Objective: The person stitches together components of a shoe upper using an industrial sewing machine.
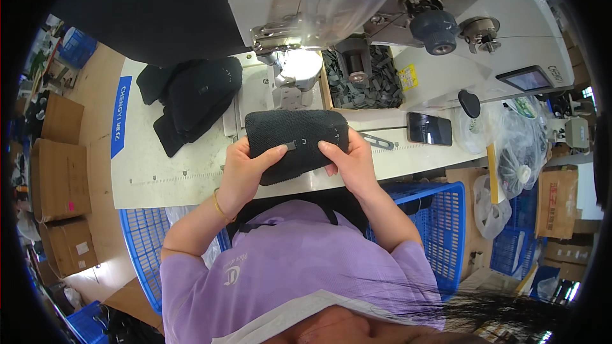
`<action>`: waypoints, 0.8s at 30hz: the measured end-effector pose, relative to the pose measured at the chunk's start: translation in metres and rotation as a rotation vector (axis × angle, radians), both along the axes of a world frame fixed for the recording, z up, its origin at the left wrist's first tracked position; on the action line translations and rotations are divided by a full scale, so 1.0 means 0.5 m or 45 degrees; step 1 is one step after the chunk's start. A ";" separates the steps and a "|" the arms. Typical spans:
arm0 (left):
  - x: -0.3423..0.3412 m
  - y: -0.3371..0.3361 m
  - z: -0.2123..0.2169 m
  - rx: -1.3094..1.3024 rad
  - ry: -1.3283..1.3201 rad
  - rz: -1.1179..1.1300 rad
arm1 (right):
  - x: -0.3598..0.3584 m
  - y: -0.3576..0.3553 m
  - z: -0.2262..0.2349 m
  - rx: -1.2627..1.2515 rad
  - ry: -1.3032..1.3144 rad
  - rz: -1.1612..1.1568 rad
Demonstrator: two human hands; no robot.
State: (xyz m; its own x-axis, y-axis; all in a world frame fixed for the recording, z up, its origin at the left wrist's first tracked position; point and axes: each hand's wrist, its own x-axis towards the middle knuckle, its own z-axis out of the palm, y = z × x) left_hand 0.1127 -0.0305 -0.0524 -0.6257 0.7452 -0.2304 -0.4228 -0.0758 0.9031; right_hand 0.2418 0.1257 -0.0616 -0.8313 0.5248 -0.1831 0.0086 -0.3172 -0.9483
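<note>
A black knitted fabric piece (287,129) with small pale marks is held up in front of the sewing machine. My left hand (247,164) grips its left side, the thumb pressed by a small grey tab (291,146) on the cloth. On the right side my right hand (350,160) pinches the same piece, thumb on top and fingers mostly hidden behind. Just beyond the cloth stand the machine's needle and presser foot area (290,94) under a bright lamp. More black fabric pieces (197,99) lie stacked on the table to the left.
A box of small grey tabs (363,79) sits behind the cloth. Right of my hands lie a small metal tool (377,141) and a black phone (429,129) on the white table (172,181). Blue baskets (141,242) stand below the table's front edge. Cardboard boxes (67,181) line the left.
</note>
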 end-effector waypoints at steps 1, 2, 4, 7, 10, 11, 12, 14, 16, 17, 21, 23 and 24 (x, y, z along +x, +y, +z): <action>0.000 0.003 0.002 -0.010 0.004 -0.006 | 0.000 0.001 0.001 -0.027 0.020 -0.011; 0.000 0.006 0.004 -0.020 0.007 -0.011 | 0.001 0.002 0.002 -0.054 0.039 -0.022; -0.004 0.008 0.005 -0.021 0.003 -0.010 | -0.001 0.003 0.002 -0.049 0.050 -0.011; -0.007 0.011 0.006 -0.017 -0.002 -0.016 | -0.003 0.005 0.001 -0.040 0.060 -0.002; -0.008 0.015 0.005 -0.014 0.019 -0.008 | -0.006 0.009 0.000 -0.037 0.057 0.010; -0.009 0.016 0.005 -0.014 0.039 0.006 | -0.007 0.010 0.000 -0.036 0.054 0.020; -0.010 0.016 0.006 -0.011 0.041 0.005 | -0.008 0.010 0.002 -0.034 0.055 0.019; -0.015 0.015 0.011 -0.013 0.113 0.005 | -0.010 0.010 0.010 -0.015 0.075 0.039; -0.026 0.021 0.029 0.007 0.124 0.006 | -0.018 0.009 0.036 0.061 0.114 0.010; -0.032 0.024 0.038 0.016 0.126 0.003 | -0.024 0.010 0.048 0.126 0.144 -0.021; -0.078 0.057 0.070 0.056 0.242 -0.018 | -0.074 0.035 0.087 0.189 0.207 -0.139; -0.096 0.080 0.086 0.122 0.189 0.048 | -0.105 0.054 0.095 0.206 0.206 -0.201; -0.101 0.086 0.101 0.104 0.163 0.048 | -0.117 0.062 0.094 0.183 0.214 -0.202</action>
